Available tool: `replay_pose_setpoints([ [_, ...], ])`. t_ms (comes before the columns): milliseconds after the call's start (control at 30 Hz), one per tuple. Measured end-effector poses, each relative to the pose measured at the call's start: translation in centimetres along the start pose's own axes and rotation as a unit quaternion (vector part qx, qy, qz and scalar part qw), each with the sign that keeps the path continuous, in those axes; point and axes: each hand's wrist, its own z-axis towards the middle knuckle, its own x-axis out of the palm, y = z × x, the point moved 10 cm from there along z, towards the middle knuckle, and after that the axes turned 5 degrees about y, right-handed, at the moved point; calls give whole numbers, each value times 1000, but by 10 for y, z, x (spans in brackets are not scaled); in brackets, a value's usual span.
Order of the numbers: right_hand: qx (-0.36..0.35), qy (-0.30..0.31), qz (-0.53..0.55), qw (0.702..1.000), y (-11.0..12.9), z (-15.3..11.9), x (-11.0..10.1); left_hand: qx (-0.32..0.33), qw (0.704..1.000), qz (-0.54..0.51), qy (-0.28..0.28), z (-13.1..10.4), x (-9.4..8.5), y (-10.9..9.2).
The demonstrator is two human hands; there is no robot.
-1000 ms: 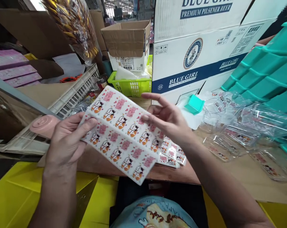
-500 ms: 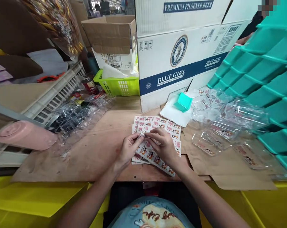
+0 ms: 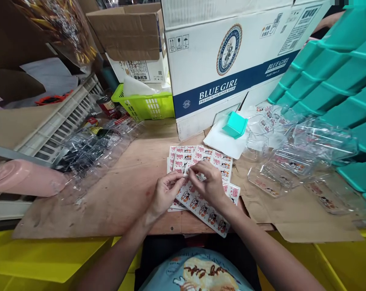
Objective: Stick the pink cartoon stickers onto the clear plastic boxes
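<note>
We have both hands together above the counter (image 3: 131, 173), near the middle of its near edge. The thumb and forefinger of our left hand (image 3: 166, 193) pinch the far end of a cat sticker sheet (image 3: 203, 210). Our right hand (image 3: 208, 182) meets it there, thumb and forefinger drawn close together; we cannot tell whether they grip anything. The sheet slants down to the right under our right hand, its lower corner reaching the counter's near edge. Beneath it we see more sticker sheets (image 3: 207, 152) lying in an overlapping pile. Toward the right edge we have clear plastic trays (image 3: 263, 182), some showing cat stickers. Farther back, a small teal bin (image 3: 235, 124) sits on white paper (image 3: 221, 145) before the Blue Girl beer carton (image 3: 201, 72). A pink bottle (image 3: 28, 178) lies at the left edge.
</note>
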Motion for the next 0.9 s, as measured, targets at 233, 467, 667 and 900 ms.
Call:
replay_pose_setpoints([
  [233,-35,15,0,999,7,-6,-3,-72,985,-152,-36,-2,-2,21],
  [467,-31,2,-15,999,8,-10,5,-67,983,-166,-45,-4,3,20],
  [667,52,-25,65,996,-15,-10,-4,-97,971,-204,-72,-8,3,29],
  [900,92,-33,95,991,-31,-7,-10,-104,979,-164,-56,-6,-5,36],
])
